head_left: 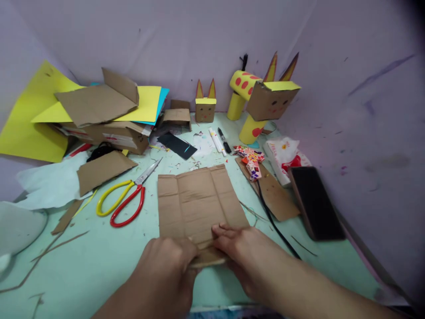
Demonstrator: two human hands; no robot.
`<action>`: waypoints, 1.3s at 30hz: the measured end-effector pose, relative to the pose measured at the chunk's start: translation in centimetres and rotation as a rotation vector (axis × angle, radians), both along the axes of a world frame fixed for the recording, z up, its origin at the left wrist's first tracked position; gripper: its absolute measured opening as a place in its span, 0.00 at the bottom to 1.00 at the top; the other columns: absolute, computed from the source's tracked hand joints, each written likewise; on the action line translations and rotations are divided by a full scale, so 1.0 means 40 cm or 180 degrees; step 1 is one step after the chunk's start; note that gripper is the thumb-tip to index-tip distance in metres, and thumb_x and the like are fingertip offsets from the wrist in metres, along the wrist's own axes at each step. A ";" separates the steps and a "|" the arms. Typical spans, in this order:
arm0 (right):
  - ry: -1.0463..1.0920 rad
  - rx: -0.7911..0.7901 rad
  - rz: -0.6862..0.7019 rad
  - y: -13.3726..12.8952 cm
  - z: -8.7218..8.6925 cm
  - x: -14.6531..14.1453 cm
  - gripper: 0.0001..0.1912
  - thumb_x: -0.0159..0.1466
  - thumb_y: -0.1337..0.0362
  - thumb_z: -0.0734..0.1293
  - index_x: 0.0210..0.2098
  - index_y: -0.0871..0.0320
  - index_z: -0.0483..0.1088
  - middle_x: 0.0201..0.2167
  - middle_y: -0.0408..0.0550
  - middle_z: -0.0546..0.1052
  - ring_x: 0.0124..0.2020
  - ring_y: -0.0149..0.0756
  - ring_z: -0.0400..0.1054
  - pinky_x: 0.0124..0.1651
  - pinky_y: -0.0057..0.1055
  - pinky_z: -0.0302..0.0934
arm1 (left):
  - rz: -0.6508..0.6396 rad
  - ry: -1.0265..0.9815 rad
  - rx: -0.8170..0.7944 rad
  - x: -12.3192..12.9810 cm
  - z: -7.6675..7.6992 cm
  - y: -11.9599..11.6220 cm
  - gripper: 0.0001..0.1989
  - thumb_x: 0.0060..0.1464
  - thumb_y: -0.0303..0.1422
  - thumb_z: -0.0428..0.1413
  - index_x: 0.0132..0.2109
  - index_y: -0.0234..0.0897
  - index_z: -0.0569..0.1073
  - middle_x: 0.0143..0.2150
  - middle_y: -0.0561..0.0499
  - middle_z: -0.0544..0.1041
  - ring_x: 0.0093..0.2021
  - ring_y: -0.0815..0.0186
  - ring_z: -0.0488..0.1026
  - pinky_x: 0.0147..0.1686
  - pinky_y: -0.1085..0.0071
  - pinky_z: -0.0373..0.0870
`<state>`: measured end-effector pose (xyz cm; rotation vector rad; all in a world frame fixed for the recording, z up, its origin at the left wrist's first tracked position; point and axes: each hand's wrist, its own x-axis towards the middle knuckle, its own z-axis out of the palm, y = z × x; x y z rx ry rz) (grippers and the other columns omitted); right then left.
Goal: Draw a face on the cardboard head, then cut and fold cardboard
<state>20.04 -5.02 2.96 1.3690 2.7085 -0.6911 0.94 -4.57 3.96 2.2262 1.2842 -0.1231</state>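
Note:
A creased piece of cardboard (199, 199) lies in front of me on the pale green table (109, 270), its near edge bent up. My left hand (169, 261) grips that near edge at the left, fingers curled and thumb hidden. At the right of the same edge, my right hand (235, 252) grips the cardboard, with some fingers pressed on its top face. Left of the sheet rest scissors (137, 184) with one yellow and one red handle, blades parted slightly.
Behind stand a spotted yellow animal figure (244, 84) and a small eared cardboard head (205, 110). A phone (317, 204) and a tissue pack (282, 164) lie at right. Cardboard and coloured paper are piled on a box (116, 137). Markers (217, 141) lie mid-back; a white cup (20, 226) is left.

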 end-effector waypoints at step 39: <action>0.0583 0.0155 -0.0681 0.047 -0.002 0.058 0.13 0.60 0.60 0.69 0.43 0.56 0.71 0.39 0.49 0.78 0.41 0.43 0.71 0.43 0.39 0.63 | 0.0788 -0.0573 -0.0291 -0.007 -0.058 0.035 0.13 0.58 0.35 0.42 0.25 0.40 0.60 0.30 0.50 0.69 0.31 0.63 0.67 0.30 0.68 0.58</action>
